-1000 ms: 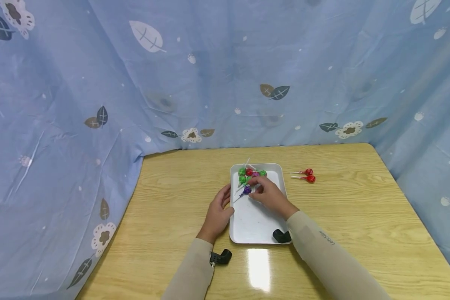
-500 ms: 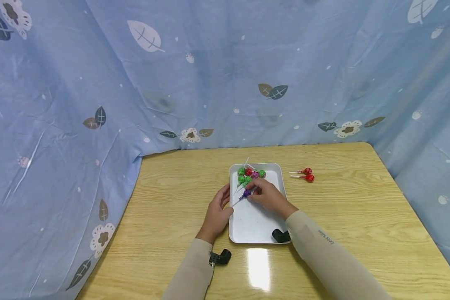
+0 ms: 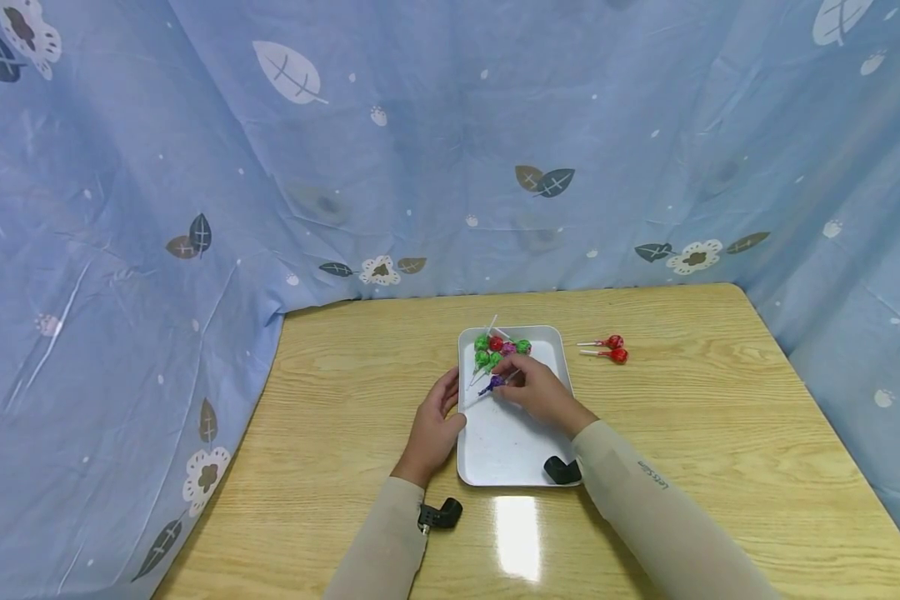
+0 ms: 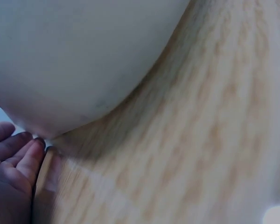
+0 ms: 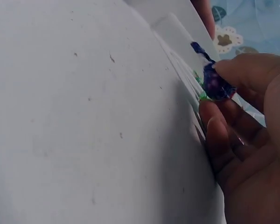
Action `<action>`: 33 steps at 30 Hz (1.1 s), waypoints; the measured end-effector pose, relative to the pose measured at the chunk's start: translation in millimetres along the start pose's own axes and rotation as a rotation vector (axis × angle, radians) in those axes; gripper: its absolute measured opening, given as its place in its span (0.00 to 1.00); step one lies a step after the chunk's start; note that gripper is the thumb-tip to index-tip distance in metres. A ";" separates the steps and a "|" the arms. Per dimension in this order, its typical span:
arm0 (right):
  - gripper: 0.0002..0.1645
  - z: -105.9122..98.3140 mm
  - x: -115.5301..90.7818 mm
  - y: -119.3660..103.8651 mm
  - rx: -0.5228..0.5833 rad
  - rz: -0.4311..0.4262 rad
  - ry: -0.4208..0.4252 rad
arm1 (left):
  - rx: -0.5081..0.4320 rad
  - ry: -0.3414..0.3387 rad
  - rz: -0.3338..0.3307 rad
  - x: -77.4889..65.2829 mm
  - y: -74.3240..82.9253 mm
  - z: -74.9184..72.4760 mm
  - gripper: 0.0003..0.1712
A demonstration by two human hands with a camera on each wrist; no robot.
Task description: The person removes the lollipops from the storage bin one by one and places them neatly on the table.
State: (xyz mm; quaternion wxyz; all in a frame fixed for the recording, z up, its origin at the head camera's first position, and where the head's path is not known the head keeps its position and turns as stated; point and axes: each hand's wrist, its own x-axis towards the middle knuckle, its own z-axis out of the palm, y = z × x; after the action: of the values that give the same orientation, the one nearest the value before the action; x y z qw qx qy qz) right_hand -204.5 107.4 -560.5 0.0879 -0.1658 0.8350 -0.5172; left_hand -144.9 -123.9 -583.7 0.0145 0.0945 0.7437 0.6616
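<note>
Inside the white tray, my right hand pinches a purple-wrapped lollipop by its round head. In the right wrist view, the thumb and fingers meet on that purple head, and its white stick points away. My left hand rests along the tray's left side, fingers by the outer wall and thumb at the rim. In the left wrist view, fingertips lie beside the pale tray wall. At the tray's far end are several green lollipops, a red one and a pink one.
Two red lollipops lie on the wooden table to the right of the tray, sticks pointing left. A blue patterned curtain hangs behind the table and at both sides. Each wrist carries a small black camera.
The purple lollipop has shifted slightly within the tray, its head now held between my right thumb and fingers. The left hand and the other lollipops stay where they were.
</note>
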 end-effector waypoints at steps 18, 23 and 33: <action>0.14 -5.0 -1.7 -4.1 0.159 0.055 0.068 | 0.002 0.000 0.011 1.5 -2.6 -0.1 0.46; 0.14 -5.4 -2.0 -6.4 0.182 0.044 0.087 | -0.002 -0.001 0.016 1.8 -1.1 0.0 0.47; 0.13 -3.0 -2.3 -8.1 0.209 -0.021 0.116 | 0.009 0.000 0.016 1.2 -0.2 0.4 0.48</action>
State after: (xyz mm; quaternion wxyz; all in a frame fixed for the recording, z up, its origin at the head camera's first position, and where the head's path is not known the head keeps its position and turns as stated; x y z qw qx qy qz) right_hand -201.9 107.5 -552.1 0.0508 -0.1342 0.7786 -0.6109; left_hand -146.1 -123.3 -583.8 0.0087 0.1002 0.7458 0.6585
